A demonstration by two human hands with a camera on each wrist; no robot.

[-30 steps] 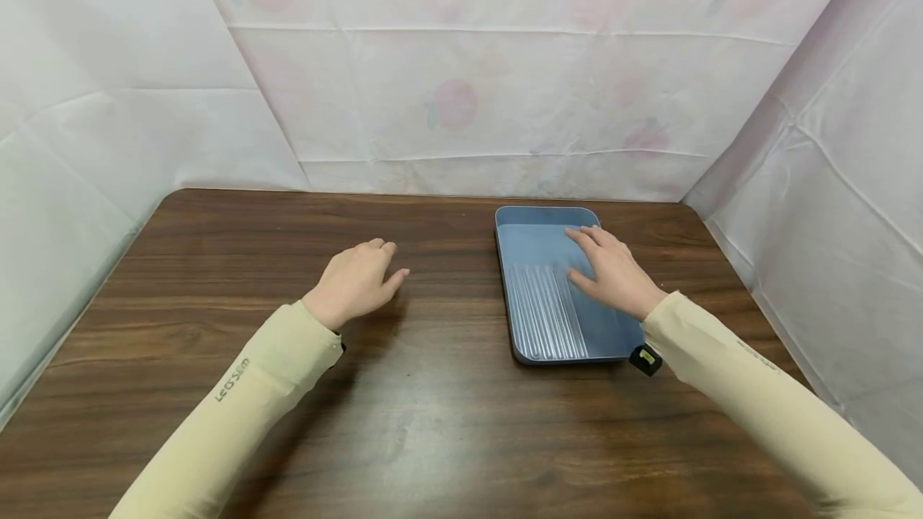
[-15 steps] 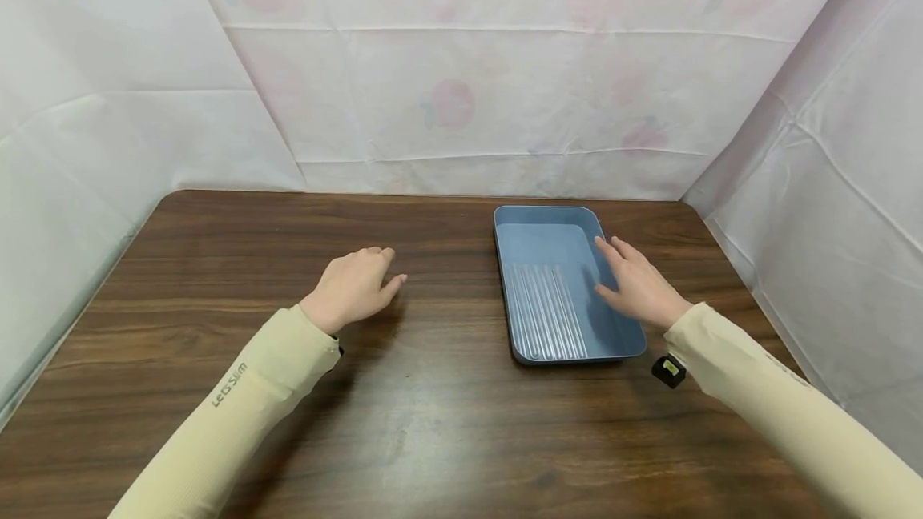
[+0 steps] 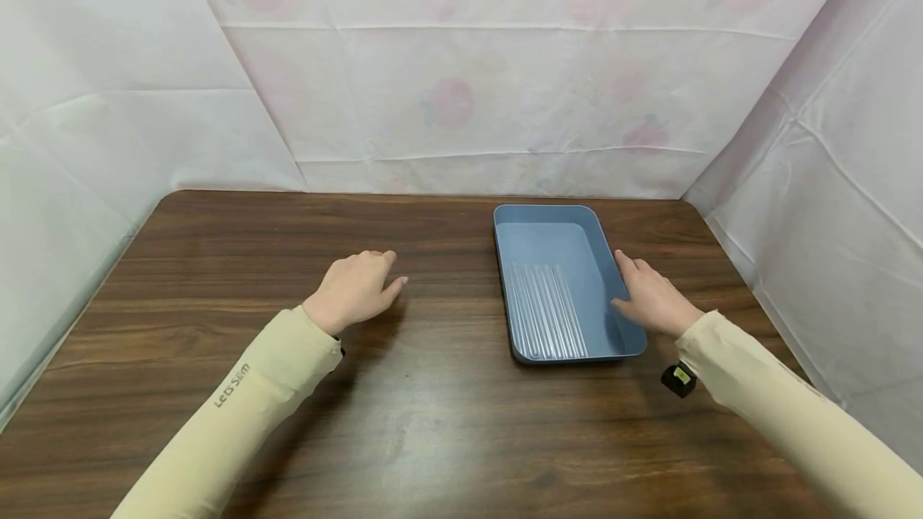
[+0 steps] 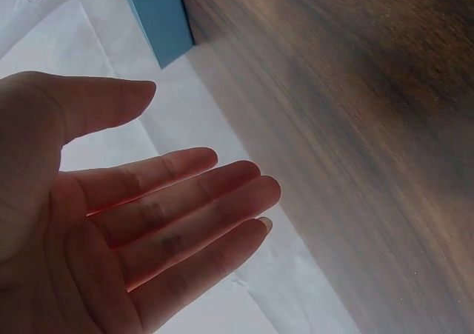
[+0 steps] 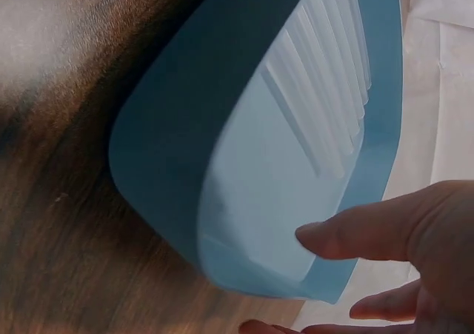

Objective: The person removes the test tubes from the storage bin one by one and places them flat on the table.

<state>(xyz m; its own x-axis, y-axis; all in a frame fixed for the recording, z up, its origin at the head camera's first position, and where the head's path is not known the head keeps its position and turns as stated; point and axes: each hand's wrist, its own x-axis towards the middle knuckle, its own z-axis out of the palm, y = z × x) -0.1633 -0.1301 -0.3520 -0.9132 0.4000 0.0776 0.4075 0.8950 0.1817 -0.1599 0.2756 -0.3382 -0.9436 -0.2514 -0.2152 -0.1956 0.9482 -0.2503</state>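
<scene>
A blue rectangular tray (image 3: 551, 242) stands on the table, right of the middle. Inside it, toward the near left, lie several clear, tube-like ribs (image 3: 544, 315) side by side; whether they are loose cannot be made out. My right hand (image 3: 658, 299) is at the tray's right wall, thumb (image 5: 355, 230) over the inner side and fingers (image 5: 389, 303) toward the outside, with no firm grip to be seen. Left of the tray, my left hand (image 3: 353, 291) hovers over the table, fingers (image 4: 185, 201) loosely extended and holding nothing.
The brown wood-grain table (image 3: 433, 423) has its far edge against a white curtain (image 3: 461, 102) with faint pink fruit prints. White cloth (image 3: 851, 183) also hangs at the right and the left. Both forearms wear pale yellow sleeves (image 3: 238, 407).
My right hand has moved right and toward me, from above the tray's inside to its right wall, and lower. My left hand has barely shifted. The tray has stayed put.
</scene>
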